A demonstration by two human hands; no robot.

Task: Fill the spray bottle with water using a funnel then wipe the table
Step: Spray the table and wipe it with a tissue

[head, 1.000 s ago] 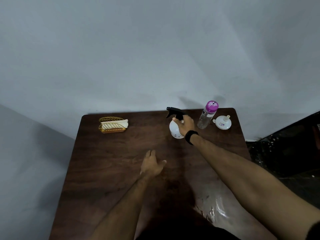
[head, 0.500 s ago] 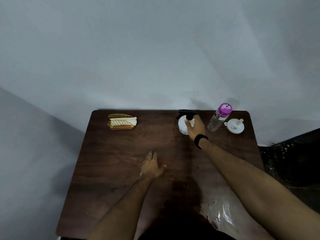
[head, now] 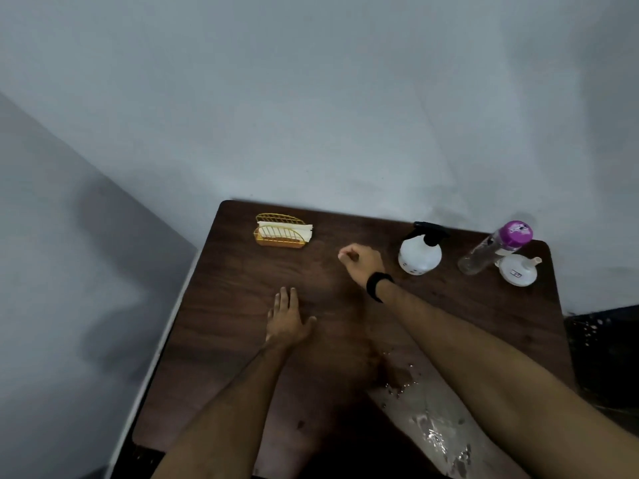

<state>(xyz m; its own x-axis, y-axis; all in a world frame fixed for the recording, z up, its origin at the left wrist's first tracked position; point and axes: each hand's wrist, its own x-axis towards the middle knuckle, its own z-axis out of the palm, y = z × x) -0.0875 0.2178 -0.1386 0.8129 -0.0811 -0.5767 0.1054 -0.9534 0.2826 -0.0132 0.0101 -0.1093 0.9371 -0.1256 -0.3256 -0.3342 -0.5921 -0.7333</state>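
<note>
Our left hand point(head: 287, 319) lies flat on the dark wooden desk point(head: 221, 340), near its middle, the fingers point(head: 288, 295) straight and close together and the thumb spread toward 3 o'clock; it holds nothing. Our right hand point(head: 363, 261) hangs over the desk at about 1 o'clock from the left one, well apart from it, with the fingers point(head: 345, 252) curled in on themselves around nothing we can see. A black band point(head: 377, 285) circles that wrist.

The sprayer point(head: 420, 254), a round white bottle with a black trigger head, stands upright at 3 o'clock from the right hand, near it but not touching. Further on toward 3 o'clock, by the far right corner of the desk, a clear bottle point(head: 491, 250) with a purple cap leans in the frame toward 1 o'clock. The white funnel point(head: 518, 269) sits just beside it at 4 o'clock, its spout pointing toward 2 o'clock; we cannot tell whether the two touch.

At 10 o'clock from the right hand, near the far left corner, a gold wire holder point(head: 281, 233) carries white napkins point(head: 287, 229).

A wet, shiny patch point(head: 425, 420) spreads over the near right part of the desk, partly under our right forearm.
</note>
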